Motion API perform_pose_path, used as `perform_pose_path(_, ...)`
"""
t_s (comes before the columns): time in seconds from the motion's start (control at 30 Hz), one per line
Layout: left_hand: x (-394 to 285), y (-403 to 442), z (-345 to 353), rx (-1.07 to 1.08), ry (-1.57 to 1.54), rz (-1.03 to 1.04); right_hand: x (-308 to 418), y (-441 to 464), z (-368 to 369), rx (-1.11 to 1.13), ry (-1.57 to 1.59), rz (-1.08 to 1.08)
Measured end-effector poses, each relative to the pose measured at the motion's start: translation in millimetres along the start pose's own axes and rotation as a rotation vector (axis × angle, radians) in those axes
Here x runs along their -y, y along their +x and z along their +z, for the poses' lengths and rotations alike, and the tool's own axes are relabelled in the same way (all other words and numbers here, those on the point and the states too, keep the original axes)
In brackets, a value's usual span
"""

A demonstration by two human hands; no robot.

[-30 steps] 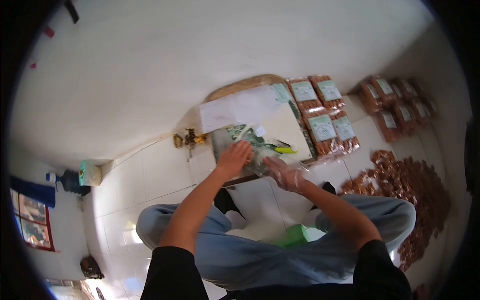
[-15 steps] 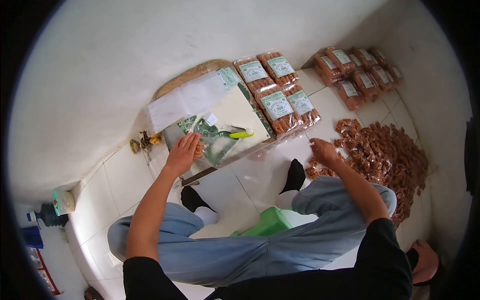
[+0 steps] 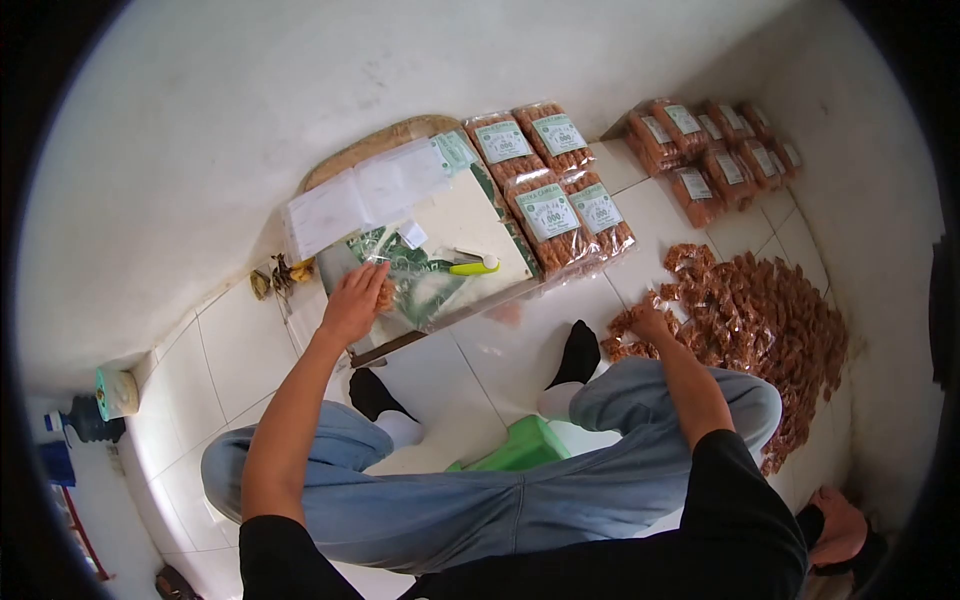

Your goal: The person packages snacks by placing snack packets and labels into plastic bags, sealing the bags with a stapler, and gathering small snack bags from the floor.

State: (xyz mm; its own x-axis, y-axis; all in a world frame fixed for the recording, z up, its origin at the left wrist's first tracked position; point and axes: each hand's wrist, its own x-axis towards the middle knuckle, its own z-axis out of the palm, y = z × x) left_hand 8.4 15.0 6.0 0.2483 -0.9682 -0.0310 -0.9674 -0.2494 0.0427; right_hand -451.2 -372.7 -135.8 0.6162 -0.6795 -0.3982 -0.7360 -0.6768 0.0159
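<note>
My left hand (image 3: 352, 304) rests on a clear plastic bag (image 3: 428, 292) at the left end of a low board (image 3: 490, 215), its fingers bent over the bag's edge. Brown snack packets (image 3: 386, 296) show beside those fingers. My right hand (image 3: 652, 326) is down at the near left edge of a big heap of small, clear-wrapped brown snack packets (image 3: 770, 320). Its fingertips are hidden among them, so their grip does not show. A yellow-green cutter-like tool (image 3: 472, 267) lies on the board between my hands.
Filled, labelled packs (image 3: 550, 215) lie at the board's right, with more stacked packs (image 3: 715, 150) by the wall. White plastic sheets (image 3: 350, 205) and green labels (image 3: 453, 150) lie at the back. Under my legs is a green stool (image 3: 520, 445).
My right hand has moved down and slightly left, in among the packets at the heap's edge. My left hand stays at the bag. The whole view has shifted slightly.
</note>
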Motion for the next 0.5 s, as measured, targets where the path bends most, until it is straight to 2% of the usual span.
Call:
perform_pose_path(0.33, -2.7, -2.0, -1.3, -0.026, -0.022, -0.006, 11.2, -14.3, -34.3, 0.022, 0.604, 0.277)
perform_pose_path(0.47, -2.0, -2.9, 1.2, -0.035, -0.037, -0.014, 16.6, -19.3, -51.8, 0.232, 1.096, 0.45)
perform_pose_path(0.5, -0.8, -2.4, 2.4, -0.027, -0.025, -0.016, 16.5, -19.7, -52.2, 0.233, 1.094, 0.451)
